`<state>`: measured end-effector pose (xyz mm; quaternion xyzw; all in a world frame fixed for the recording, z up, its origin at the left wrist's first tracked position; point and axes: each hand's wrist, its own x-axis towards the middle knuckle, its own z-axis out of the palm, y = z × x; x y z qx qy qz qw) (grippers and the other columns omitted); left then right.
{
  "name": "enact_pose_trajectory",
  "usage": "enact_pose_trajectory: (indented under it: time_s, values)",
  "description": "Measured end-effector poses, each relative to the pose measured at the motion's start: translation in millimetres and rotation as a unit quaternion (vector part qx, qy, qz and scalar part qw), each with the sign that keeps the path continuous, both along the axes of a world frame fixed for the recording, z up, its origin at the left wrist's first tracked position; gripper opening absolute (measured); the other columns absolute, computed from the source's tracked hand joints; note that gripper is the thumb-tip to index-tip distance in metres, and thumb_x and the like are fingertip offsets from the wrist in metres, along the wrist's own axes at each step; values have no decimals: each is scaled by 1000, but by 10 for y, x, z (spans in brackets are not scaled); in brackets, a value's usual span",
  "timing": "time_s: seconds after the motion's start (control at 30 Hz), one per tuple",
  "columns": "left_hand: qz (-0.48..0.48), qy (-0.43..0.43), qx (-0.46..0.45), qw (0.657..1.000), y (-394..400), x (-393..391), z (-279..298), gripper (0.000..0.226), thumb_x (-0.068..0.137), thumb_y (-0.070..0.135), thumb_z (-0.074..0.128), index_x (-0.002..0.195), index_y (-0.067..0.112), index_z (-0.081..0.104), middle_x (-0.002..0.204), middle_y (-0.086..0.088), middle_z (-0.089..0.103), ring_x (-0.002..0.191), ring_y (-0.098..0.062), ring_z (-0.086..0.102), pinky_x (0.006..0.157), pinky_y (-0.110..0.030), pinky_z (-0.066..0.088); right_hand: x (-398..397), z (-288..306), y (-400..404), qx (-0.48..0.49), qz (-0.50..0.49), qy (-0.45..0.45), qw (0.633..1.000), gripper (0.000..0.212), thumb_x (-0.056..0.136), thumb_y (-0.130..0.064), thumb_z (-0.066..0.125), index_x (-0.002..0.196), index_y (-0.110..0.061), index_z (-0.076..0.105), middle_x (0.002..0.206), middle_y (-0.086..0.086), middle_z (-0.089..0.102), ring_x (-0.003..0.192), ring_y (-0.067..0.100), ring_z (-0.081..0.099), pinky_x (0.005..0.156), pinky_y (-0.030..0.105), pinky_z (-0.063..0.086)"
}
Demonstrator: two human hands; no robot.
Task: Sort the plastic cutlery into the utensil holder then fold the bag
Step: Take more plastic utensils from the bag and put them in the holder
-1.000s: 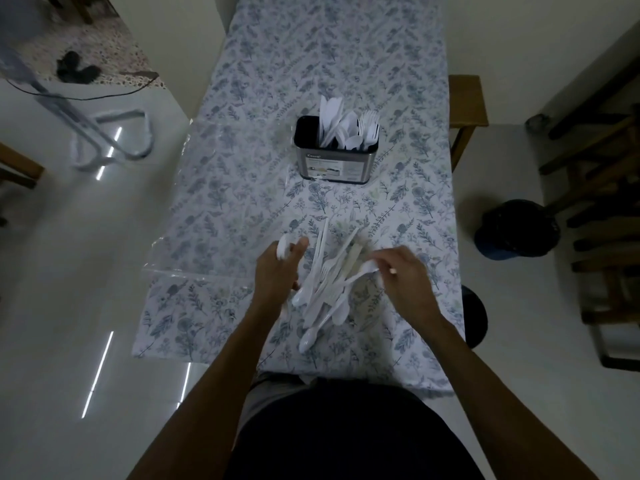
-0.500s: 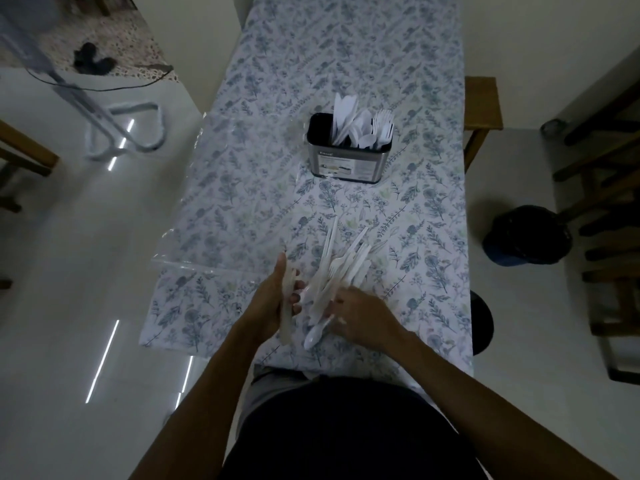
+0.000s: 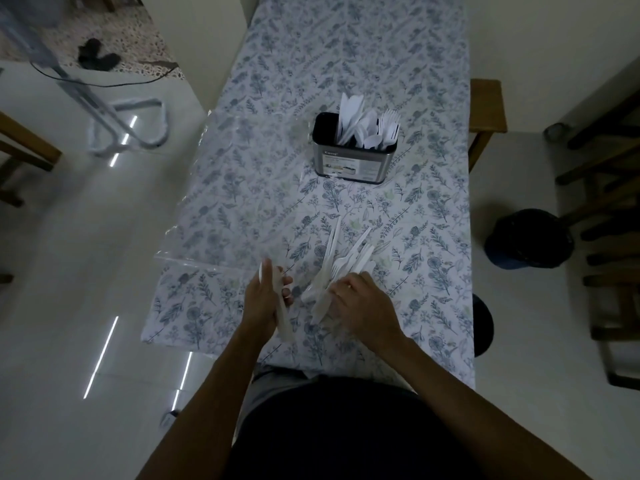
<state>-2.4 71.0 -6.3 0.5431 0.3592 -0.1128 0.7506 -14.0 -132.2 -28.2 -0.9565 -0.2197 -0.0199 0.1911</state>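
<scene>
A pile of white plastic cutlery (image 3: 341,259) lies on the floral tablecloth near the front edge. My left hand (image 3: 266,299) is closed on a few white pieces (image 3: 284,323) that stick out below the palm. My right hand (image 3: 363,303) rests on the near end of the pile, fingers curled into it; whether it grips a piece is hidden. The metal utensil holder (image 3: 353,164) stands farther back with knives, spoons and forks upright in it. A clear plastic bag (image 3: 228,188) lies flat at the table's left edge.
The table (image 3: 433,209) is long and narrow, with a wooden chair (image 3: 486,105) at its right side. A dark bin (image 3: 528,239) and more wooden chairs stand on the floor at right. A fan stand (image 3: 128,126) sits on the floor at left.
My right hand drew back from the pile's right side to its near end. My left hand lowered its held pieces from upright to pointing toward me. The view shifted slightly.
</scene>
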Motion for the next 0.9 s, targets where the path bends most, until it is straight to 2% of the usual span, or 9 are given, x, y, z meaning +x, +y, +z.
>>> enact_pose_trajectory:
  time_s: [0.07, 0.13, 0.2, 0.27, 0.37, 0.47, 0.6, 0.73, 0.9]
  values:
    - [7, -13, 17, 1000, -67, -15, -5, 58, 102, 55, 47, 119, 1, 59, 87, -11, 67, 55, -11, 56, 50, -25, 51, -3, 217, 70, 144, -106, 89, 980, 17, 101, -31, 56, 101, -20, 69, 91, -7, 66, 84, 9, 56, 67, 19, 46]
    - [-19, -35, 23, 999, -160, -30, 2, 64, 99, 61, 47, 114, 1, 62, 87, -16, 67, 62, -18, 59, 55, -29, 53, 10, 368, 181, 292, -168, 204, 919, 10, 95, -28, 67, 98, -20, 72, 85, -13, 69, 78, -1, 63, 69, 9, 46]
    - [-59, -58, -19, 996, -252, -36, 11, 73, 91, 70, 51, 111, 0, 63, 90, -20, 65, 77, -28, 64, 71, -39, 57, 24, 450, 303, 338, -189, 277, 879, 9, 90, -27, 75, 95, -19, 75, 83, -15, 73, 78, -7, 67, 70, 8, 50]
    - [-84, -67, -57, 993, -319, -31, 4, 63, 92, 63, 57, 110, 2, 63, 95, -20, 68, 86, -32, 68, 81, -44, 58, 23, 470, 374, 337, -184, 294, 875, 10, 87, -28, 77, 91, -19, 75, 79, -16, 72, 76, -8, 68, 68, 7, 50]
    - [-90, -61, -35, 993, -345, -25, -39, 32, 99, 37, 65, 98, 5, 65, 83, -13, 69, 79, -30, 68, 74, -40, 59, 2, 447, 336, 315, -177, 266, 893, 14, 93, -33, 70, 88, -20, 73, 75, -12, 70, 68, -2, 67, 63, 13, 52]
    - [-27, -40, -57, 997, -275, -35, -68, 22, 101, 29, 64, 101, 9, 59, 75, -6, 63, 65, -20, 65, 66, -40, 60, -30, 298, 99, 237, -278, 225, 903, 21, 97, -39, 61, 92, -19, 59, 76, -9, 65, 65, 6, 63, 57, 28, 51]
    - [-8, -22, -19, 1000, -222, -44, -78, 20, 99, 33, 67, 98, 14, 60, 71, -2, 61, 53, -12, 52, 48, -28, 50, -129, -49, -177, 91, -339, 344, 871, 53, 86, -48, 70, 114, -9, 47, 98, 1, 64, 85, 26, 66, 63, 31, 44]
    - [-38, -32, 25, 998, -263, -30, -69, 20, 91, 23, 77, 98, 11, 64, 69, -1, 60, 60, -12, 51, 49, -27, 48, -92, -143, -266, 150, -378, 353, 842, 29, 83, -24, 74, 102, -8, 58, 91, 4, 65, 80, 22, 62, 64, 32, 49]
    - [-52, -60, 73, 994, -321, 34, 4, 29, 90, 31, 79, 97, 7, 65, 67, -4, 60, 56, -14, 54, 48, -28, 51, -15, 6, -507, 133, -414, 259, 862, 8, 92, -20, 60, 88, -14, 60, 81, 4, 67, 66, 15, 62, 56, 33, 51]
